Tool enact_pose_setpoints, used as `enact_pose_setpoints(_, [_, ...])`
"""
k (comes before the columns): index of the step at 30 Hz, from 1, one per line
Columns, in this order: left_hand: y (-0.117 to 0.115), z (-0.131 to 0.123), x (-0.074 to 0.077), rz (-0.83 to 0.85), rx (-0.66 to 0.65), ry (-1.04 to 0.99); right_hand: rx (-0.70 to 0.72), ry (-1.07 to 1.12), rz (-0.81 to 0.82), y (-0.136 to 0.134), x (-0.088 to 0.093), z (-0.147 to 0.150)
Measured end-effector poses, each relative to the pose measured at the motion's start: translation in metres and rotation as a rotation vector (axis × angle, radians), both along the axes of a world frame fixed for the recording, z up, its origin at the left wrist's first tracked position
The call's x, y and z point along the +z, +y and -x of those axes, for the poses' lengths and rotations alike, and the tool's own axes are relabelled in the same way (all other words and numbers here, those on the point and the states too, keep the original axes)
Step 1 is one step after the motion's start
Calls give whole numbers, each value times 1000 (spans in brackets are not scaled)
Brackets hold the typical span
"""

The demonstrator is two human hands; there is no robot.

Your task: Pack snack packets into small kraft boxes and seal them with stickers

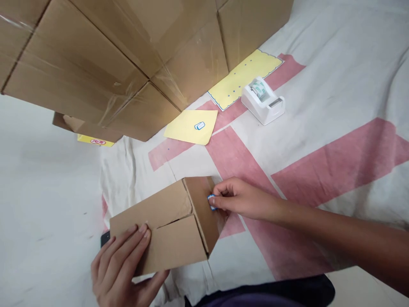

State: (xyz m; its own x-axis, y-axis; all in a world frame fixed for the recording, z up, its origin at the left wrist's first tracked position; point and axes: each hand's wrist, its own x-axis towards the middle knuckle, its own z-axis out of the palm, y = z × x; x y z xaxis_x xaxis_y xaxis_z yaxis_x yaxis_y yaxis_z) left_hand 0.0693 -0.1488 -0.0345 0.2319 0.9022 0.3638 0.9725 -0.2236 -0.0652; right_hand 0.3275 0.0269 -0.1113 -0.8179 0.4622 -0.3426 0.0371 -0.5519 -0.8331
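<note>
A small brown cardboard box (180,238) lies on the cloth in front of me, its top flaps meeting at a seam. My left hand (123,262) grips its near left end, fingers flat on top and thumb down along the near side. At the box's right end, my right hand (234,196) pinches a small white sticker with a blue border (212,202) between thumb and finger. The sticker is at the end face; whether it is stuck there I cannot tell. Two similar stickers (200,125) lie on a yellow sheet (182,125) beyond the box.
Large stacked cardboard boxes (128,55) fill the far left. A white tape dispenser (265,104) stands beside a second yellow sheet with a wavy edge (234,81). A yellow packet (96,140) and a dark object (105,238) show at the left. The white-and-pink cloth (319,170) is wrinkled.
</note>
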Motion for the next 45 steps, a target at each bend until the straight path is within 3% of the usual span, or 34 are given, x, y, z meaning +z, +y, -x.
enact_pose_setpoints(6, [1, -2, -1, -6, 6, -6, 25, -1, -20, 1, -5, 0])
enact_pose_setpoints(12, [1, -5, 0, -19, 22, 12, 105, -148, -112, 6, -4, -4])
enact_pose_setpoints(19, [2, -7, 0, -20, 39, 10, 27, -201, -139, 4, -3, -6])
enact_pose_setpoints(24, [1, -5, 0, -20, 32, 4, 23, -79, -135, -1, -2, -8])
enact_pose_setpoints(32, [3, -2, -1, -37, -13, 11, -52, -61, -130, -4, -4, -6])
enact_pose_setpoints(39, [7, -7, 0, -58, -23, 23, 89, -4, -128, -1, -11, -9])
enact_pose_setpoints(45, [6, -7, -2, -53, -1, 21, -38, -49, -107, -1, -8, -3])
